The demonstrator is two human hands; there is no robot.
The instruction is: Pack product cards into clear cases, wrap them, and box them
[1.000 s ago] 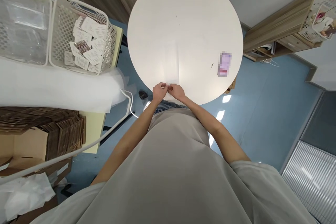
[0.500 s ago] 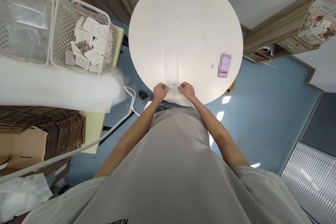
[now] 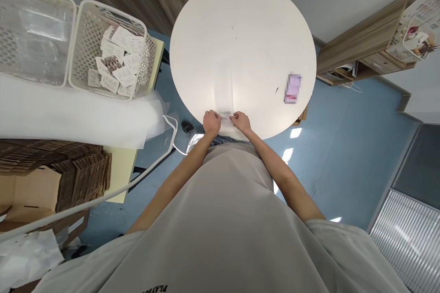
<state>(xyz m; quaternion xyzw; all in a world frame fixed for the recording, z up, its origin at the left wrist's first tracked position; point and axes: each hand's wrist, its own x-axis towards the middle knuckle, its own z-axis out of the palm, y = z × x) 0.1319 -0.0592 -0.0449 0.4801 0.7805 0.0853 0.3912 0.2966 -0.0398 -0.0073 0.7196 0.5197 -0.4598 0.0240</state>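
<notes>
A long, translucent wrapping strip [image 3: 223,89] lies flat on the round white table [image 3: 268,23], running away from me. At its near end is a small greyish bundle [image 3: 225,114], seen through the film; what is inside is too faint to name. My left hand [image 3: 212,122] is closed at the bundle's left side, its fingertips pinching the film. On the opposite side, my right hand [image 3: 241,122] pinches the right edge between thumb and fingers. Both hands rest close to the table's near edge.
A blurred purple item [image 3: 293,88] lies on the table's right side. To the left stand a white basket of printed cards [image 3: 117,62], a basket of clear plastic packs [image 3: 37,32], a white foam roll [image 3: 75,112] and stacked flat cardboard [image 3: 85,171].
My right hand has shifted slightly inward, nearer my left hand, and the bundle between them looks flatter. The whole view has tilted slightly, moving the table a little lower.
</notes>
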